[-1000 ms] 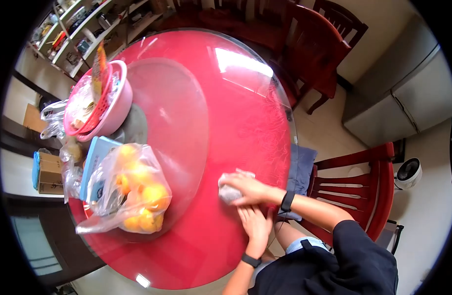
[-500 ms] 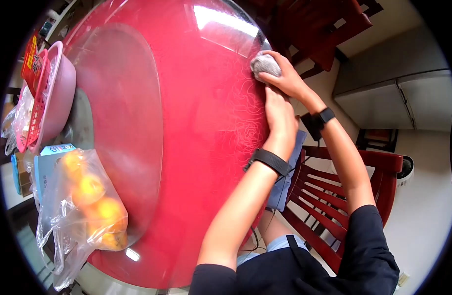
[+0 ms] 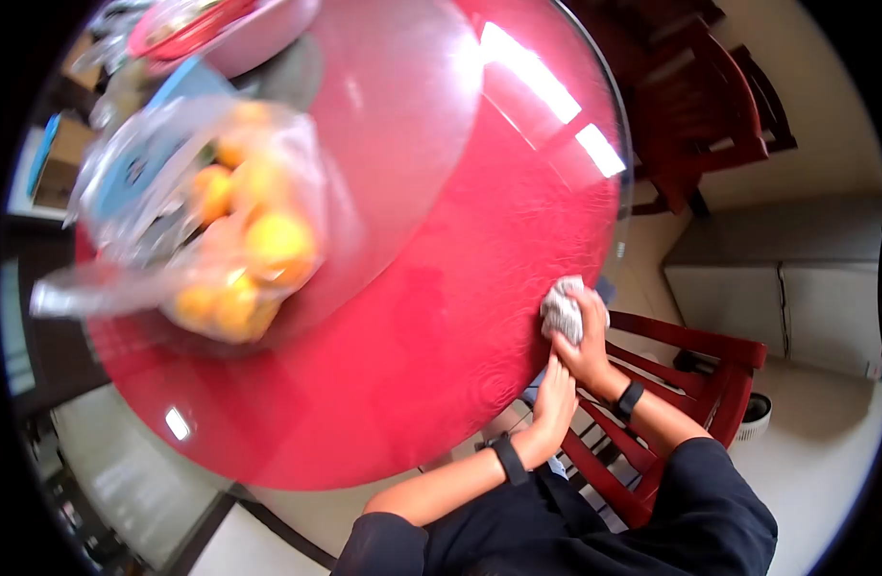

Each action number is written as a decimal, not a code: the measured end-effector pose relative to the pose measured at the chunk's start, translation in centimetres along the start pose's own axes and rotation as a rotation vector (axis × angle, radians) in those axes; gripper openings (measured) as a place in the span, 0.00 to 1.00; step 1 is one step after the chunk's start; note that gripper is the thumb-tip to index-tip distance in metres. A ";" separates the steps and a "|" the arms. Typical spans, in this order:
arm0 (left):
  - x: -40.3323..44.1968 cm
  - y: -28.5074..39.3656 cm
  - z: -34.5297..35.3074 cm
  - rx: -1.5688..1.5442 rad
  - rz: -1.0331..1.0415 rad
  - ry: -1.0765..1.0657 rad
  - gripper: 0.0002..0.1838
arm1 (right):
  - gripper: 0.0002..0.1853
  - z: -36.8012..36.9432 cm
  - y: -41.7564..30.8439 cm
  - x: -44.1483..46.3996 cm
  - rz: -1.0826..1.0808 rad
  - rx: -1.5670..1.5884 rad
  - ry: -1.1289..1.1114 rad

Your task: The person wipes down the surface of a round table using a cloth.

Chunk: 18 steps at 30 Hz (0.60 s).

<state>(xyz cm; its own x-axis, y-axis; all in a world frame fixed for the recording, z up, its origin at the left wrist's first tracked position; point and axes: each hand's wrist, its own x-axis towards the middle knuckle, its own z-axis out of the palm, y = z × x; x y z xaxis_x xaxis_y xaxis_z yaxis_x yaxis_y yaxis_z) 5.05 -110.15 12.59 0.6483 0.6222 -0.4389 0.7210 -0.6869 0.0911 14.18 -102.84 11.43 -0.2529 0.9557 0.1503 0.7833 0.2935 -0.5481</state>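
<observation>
My right hand [image 3: 587, 353] is closed around a crumpled grey-white cloth [image 3: 562, 313], which rests on the near right rim of a round red table [image 3: 402, 355] under glass. Just below it, my left hand [image 3: 556, 403] holds nothing; its fingers are stretched out, with the tips close to the right hand's thumb side. Whether the two hands touch I cannot tell. Each wrist wears a black band.
A clear plastic bag of oranges [image 3: 279, 245] sits on the left with a light blue box [image 3: 129, 182] beside it. Behind stand pink and red baskets [image 3: 273, 34]. A red slatted chair [image 3: 724, 384] is close to my right arm; another chair [image 3: 700, 106] stands farther off.
The view has turned, so the bag and baskets appear farther right. My right hand has brought the cloth along the table's rim closer to my body, and my left hand has come with it.
</observation>
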 end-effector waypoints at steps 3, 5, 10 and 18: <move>-7.6 2.5 3.8 -0.065 -0.042 -0.046 0.23 | 0.38 2.8 -5.0 -5.7 -0.055 -0.011 -0.137; -12.3 4.6 7.0 -0.279 -0.132 -0.056 0.27 | 0.39 4.7 -7.7 -9.7 -0.133 0.059 -0.293; -26.1 3.1 11.1 -0.684 -0.386 0.216 0.30 | 0.38 9.9 -19.0 -13.7 -0.334 0.106 -0.557; -36.2 1.5 14.2 -0.833 -0.838 0.556 0.29 | 0.27 16.8 -30.6 -13.6 -0.192 0.374 -0.681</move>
<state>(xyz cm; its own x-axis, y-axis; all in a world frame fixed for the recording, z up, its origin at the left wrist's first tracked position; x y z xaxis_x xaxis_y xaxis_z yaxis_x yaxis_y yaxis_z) -20.80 -139.04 15.89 -0.2001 0.9538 -0.2240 0.7569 0.2957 0.5828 -15.89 -125.21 12.31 -0.7497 0.6310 -0.1994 0.4793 0.3100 -0.8211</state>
